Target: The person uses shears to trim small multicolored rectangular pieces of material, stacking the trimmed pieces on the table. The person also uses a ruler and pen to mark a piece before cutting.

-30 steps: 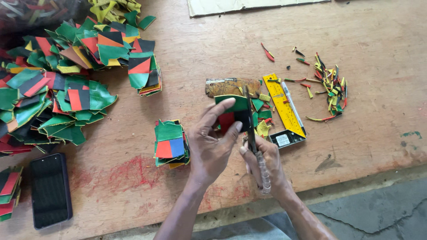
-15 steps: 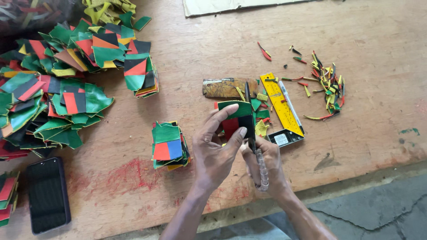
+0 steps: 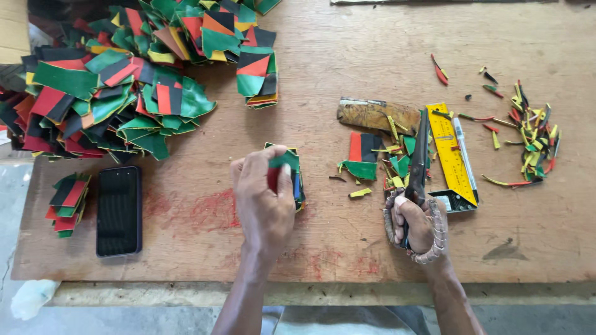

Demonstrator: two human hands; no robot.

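Viewed from above a wooden table [image 3: 347, 62]. Held a green, red and black piece [image 3: 284, 162] in the left hand [image 3: 264, 198], fingers curled shut around it, right on top of a small stack [image 3: 298, 186] of like pieces near the middle of the table. Gripped a pair of scissors [image 3: 421, 155] in the right hand [image 3: 415, 224], fist clamped on the cord-wrapped handles, blades apparently together and pointing away from the body. Probably best done by squaring the piece's edges with the stack beneath before letting go, pressing flat, and keeping the scissors still and aimed away from the other hand. Lay just left of the blades: one loose piece [image 3: 363, 155] in the same colours, among small offcuts. Lay just right of the blades: a yellow ruler [image 3: 452, 155] with a pen [image 3: 464, 155] alongside. Above them, a brown wooden block [image 3: 375, 115]. Farther right, a scatter of thin trimmings [image 3: 528, 136]. Across the far left, a large heap [image 3: 124, 80] of coloured pieces; at the near left, a dark phone [image 3: 119, 211] beside a smaller pile [image 3: 68, 201]. Nothing between the hand and the stack; offcuts near the scissors possibly a nuisance.
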